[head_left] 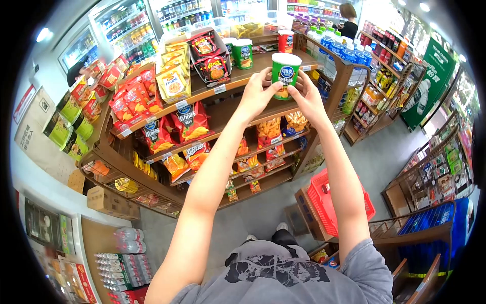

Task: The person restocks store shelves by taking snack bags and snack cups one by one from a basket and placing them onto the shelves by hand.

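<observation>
A green snack tub (284, 73) with a white lid is held upright between both hands, in front of the top shelf (263, 66). My left hand (259, 93) grips its left side with fingers curled round it. On the opposite side my right hand (308, 96) presses against the tub, thumb to the front. A similar green tub (242, 53) stands on the shelf to the left, and a red tub (285, 40) stands behind the held one. Left of these are a box of black-and-red snack packets (211, 63) and a box of yellow packets (173, 78).
Lower shelves hold red chip bags (190, 121) and other snacks. A red shopping basket (324, 202) sits to the right below my right arm. Bottled drinks (347, 50) line the rack to the right. Another person (348, 25) stands at the back.
</observation>
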The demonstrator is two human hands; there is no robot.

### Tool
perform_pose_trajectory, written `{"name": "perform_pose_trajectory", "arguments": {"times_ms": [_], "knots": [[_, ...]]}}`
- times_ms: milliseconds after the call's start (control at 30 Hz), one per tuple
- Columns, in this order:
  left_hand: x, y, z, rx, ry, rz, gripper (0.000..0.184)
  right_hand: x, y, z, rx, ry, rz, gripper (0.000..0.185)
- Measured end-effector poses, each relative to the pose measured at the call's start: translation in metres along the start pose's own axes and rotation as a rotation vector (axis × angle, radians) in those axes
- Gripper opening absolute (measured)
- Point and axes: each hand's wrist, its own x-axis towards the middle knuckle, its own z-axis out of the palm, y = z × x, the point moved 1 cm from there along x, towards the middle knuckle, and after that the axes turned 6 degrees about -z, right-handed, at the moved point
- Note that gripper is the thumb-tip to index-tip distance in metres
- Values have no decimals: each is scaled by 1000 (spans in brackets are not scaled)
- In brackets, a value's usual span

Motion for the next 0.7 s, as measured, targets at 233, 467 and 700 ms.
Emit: {"name": "perform_pose_trajectory", "arguments": {"times_ms": [233,467,700], "knots": [[43,-9,-36,110,125,-11,58,69,20,19,-201,-89,-96,61],[82,-18,-43,164,215,-75,53,127,41,19,-216,-163,-121,59],[107,-51,-46,270,303,-140,54,159,85,20,-115,-242,-93,58]]}}
